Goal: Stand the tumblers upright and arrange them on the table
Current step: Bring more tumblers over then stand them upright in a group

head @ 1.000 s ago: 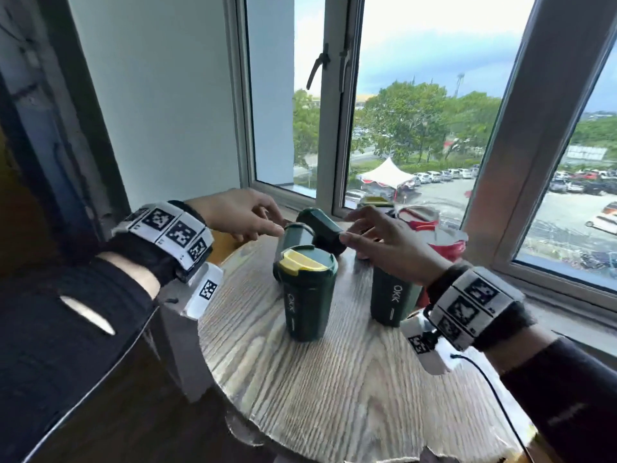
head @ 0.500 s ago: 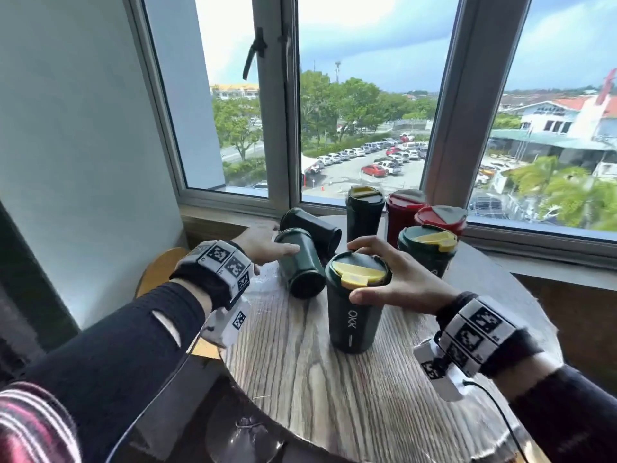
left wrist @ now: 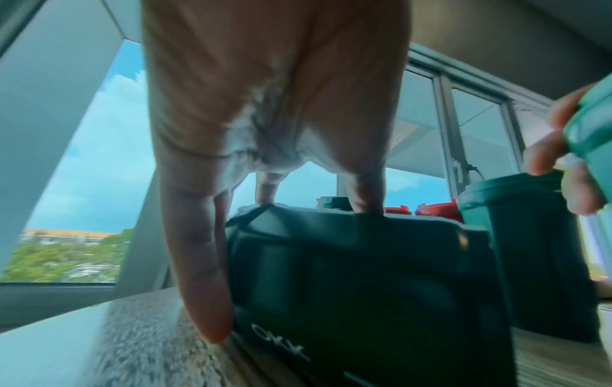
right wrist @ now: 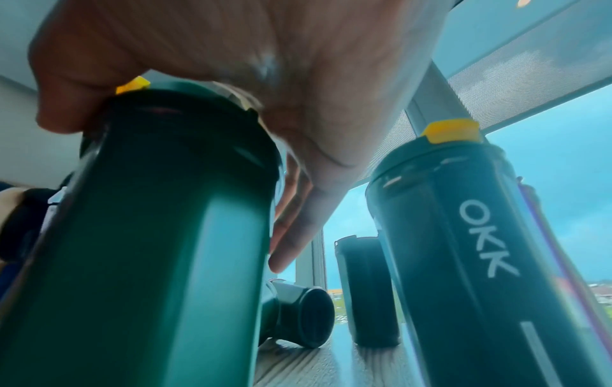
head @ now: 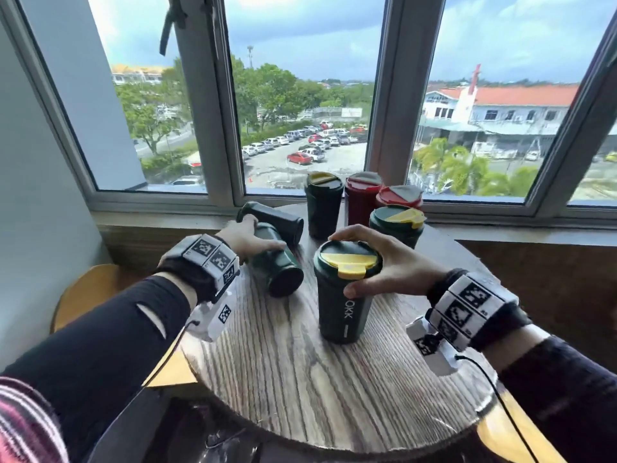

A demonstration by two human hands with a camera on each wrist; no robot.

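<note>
We note the right hand (head: 394, 265) grasping the yellow-lidded upright dark green plastic tumbler (head: 344, 305) on the round grained wooden table (head: 300, 389); the left hand (head: 247, 238) grips a toppled smooth dark green tumbler (head: 277, 265).

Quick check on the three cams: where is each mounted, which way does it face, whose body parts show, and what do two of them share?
Head: worn on the head, looks forward and down at the round table and windows; both forearms, left hand and right hand show.
Left wrist: looks along the left hand at the lying tumbler it grips.
Right wrist: looks from low up the upright tumbler that the right hand holds by the lid.
Shared: both wrist views show that upright tumbler.
</note>
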